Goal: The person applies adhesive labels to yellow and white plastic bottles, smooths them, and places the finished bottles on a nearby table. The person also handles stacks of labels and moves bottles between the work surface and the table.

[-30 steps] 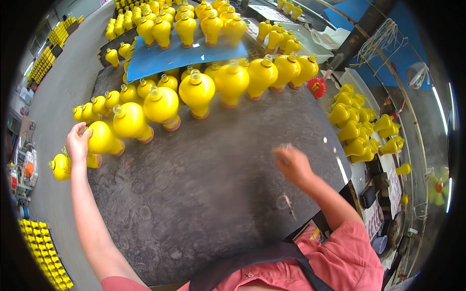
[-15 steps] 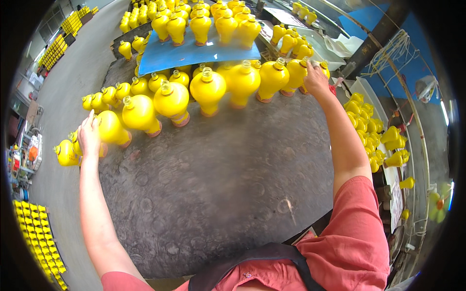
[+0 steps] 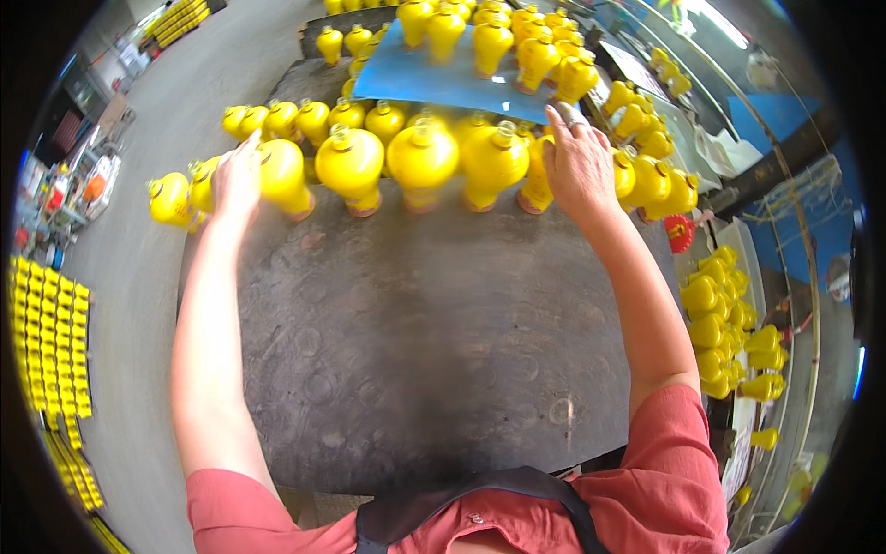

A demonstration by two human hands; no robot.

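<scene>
A curved row of round-shouldered yellow bottles (image 3: 423, 164) with clear glass necks and narrow pinkish feet stands upright along the far edge of a dark, scuffed table (image 3: 415, 351). My left hand (image 3: 238, 180) is closed on a bottle toward the row's left end; that bottle is mostly hidden behind it. Farther right, my right hand (image 3: 581, 171) is bent over the top of another bottle, its fingers around the neck and its thumb against the neighbouring bottle (image 3: 535, 180). Other bottles (image 3: 651, 183) stand just beyond my right hand.
Behind the row, a blue sheet (image 3: 443, 95) carries more yellow bottles (image 3: 492, 48). Many others (image 3: 720, 319) lie or stand at the right, below pipes and hanging cords. A red round object (image 3: 679, 233) sits by the table's right corner. Bottles stand in ranks (image 3: 51, 342) on the left floor.
My view has turned, so the table and row sit farther right. My right hand has shifted left along the row, leaving several bottles beyond it. My left hand remains near the left end.
</scene>
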